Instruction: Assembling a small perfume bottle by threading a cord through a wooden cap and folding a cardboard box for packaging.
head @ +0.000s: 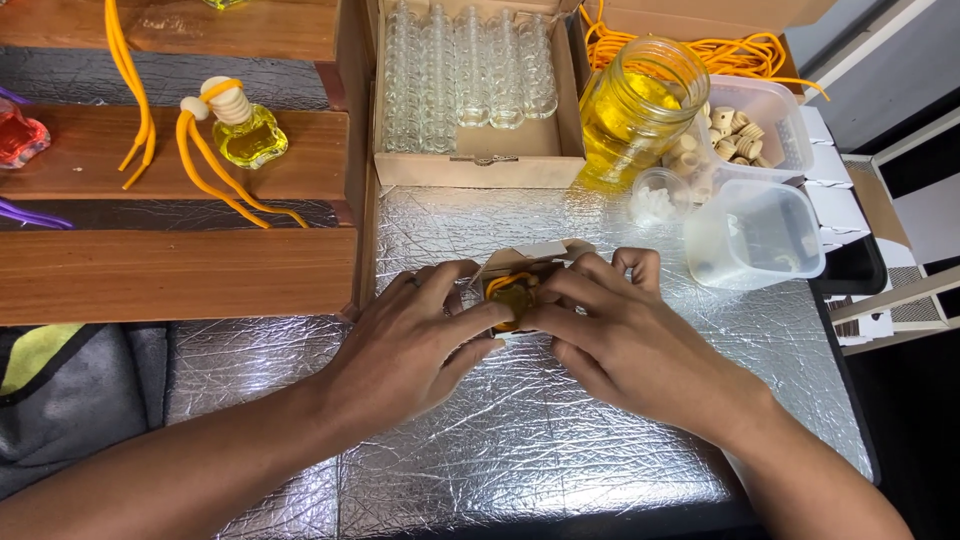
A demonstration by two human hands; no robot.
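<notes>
Two hands meet mid-tabletop over one small cardboard box (pixel 522 262). Left hand (pixel 415 335) grips the box from its left side, fingers (pixel 470 320) curled in and pressing on what sits inside. Right hand (pixel 625 340) closes on it from the right, fingers (pixel 560 290) narrow, tips on the box opening. Box flap stands open at the back. Inside: a small bottle (pixel 512 298) with yellowish contents and a bit of orange cord on it; mostly hidden by the fingers, shape hard to tell.

The box rests on the tabletop (pixel 560 440), which has a crinkled silver foil cover.

Behind the hands: an open carton (pixel 470 160) packed with rows of empty clear glass bottles. To its right, touching or just beside it, a glass jar (pixel 635 110) of yellow liquid. Next to the jar, a clear plastic tub of wooden caps (pixel 745 125), and in front of that a second clear tub (pixel 755 235), near empty. A small clear cup (pixel 655 195) with white bits sits between jar and tubs. A bundle of orange cords (pixel 730 50) lies at the far right.

Left side: a wooden shelf (pixel 170 270) carries a finished bottle (pixel 245 130) with yellow liquid, a wooden cap and an orange cord loop.
</notes>
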